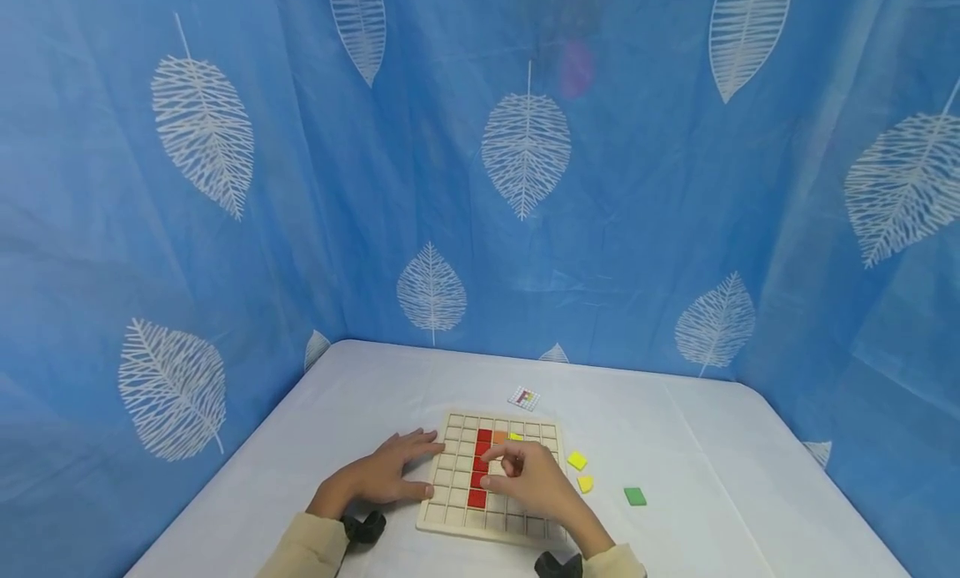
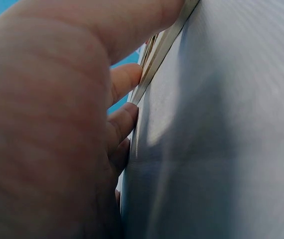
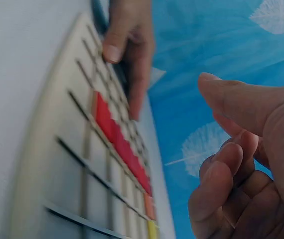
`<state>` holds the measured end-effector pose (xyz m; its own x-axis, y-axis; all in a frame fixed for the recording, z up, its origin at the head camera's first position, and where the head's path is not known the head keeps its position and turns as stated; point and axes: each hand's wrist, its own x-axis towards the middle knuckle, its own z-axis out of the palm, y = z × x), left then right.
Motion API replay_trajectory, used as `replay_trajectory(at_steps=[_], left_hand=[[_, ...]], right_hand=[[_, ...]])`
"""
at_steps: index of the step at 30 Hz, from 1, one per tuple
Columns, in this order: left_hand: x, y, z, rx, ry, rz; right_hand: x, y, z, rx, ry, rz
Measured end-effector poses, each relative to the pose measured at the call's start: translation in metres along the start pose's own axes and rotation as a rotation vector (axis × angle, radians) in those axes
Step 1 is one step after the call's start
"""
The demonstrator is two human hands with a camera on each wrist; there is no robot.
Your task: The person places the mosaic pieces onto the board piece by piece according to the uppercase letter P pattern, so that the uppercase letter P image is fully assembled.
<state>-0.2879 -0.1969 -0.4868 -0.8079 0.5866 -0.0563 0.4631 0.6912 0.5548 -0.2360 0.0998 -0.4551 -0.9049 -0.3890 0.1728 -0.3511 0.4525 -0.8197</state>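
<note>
Nearest us, our left hand (image 1: 392,469), thumb spread wide from its fingers, touches the left rim of a flat, pale, gridded board (image 1: 480,534) on the white table (image 1: 697,461), and our right hand (image 1: 528,478) hovers over it, thumb and forefinger held apart. Just left of and below those fingertips, we have square, flat red tiles (image 1: 477,479) in a straight column, its long axis running away from us, leaning slightly right. Beyond lies a small printed card (image 1: 523,398).

Beneath the bare right hand (image 1: 528,480), the square pale wooden grid board (image 1: 456,515) is partly hidden; beyond, a white patterned card (image 1: 523,398) is too small to read.
</note>
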Motion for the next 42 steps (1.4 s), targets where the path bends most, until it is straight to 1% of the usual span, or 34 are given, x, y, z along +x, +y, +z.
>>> replay_trajectory(at_steps=[3,8,15,19,23,30,35,42], left_hand=[[-0.001,0.000,0.002,-0.003,0.000,0.006],[-0.002,0.000,0.001,-0.006,0.000,0.006],[-0.001,0.000,-0.001,-0.011,-0.004,-0.007],[-0.001,0.001,-0.002,-0.006,-0.001,-0.010],[-0.001,0.002,-0.002,-0.005,0.004,-0.009],[-0.001,0.005,-0.001,-0.006,-0.001,-0.004],[-0.001,0.006,-0.003,-0.001,0.005,0.006],[-0.001,0.005,-0.003,-0.003,-0.003,0.021]], right_hand=[[0.000,-0.003,-0.015,-0.017,0.035,-0.033],[-0.001,-0.006,-0.042,-0.013,0.103,-0.049],[-0.005,-0.010,-0.072,0.015,0.224,0.005],[-0.007,-0.006,-0.085,0.008,0.276,0.017],[-0.009,0.003,-0.098,0.020,0.313,0.035],[-0.011,0.028,-0.107,0.008,0.375,0.107],[-0.009,0.045,-0.106,0.011,0.377,0.153],[-0.008,0.065,-0.103,0.014,0.384,0.267]])
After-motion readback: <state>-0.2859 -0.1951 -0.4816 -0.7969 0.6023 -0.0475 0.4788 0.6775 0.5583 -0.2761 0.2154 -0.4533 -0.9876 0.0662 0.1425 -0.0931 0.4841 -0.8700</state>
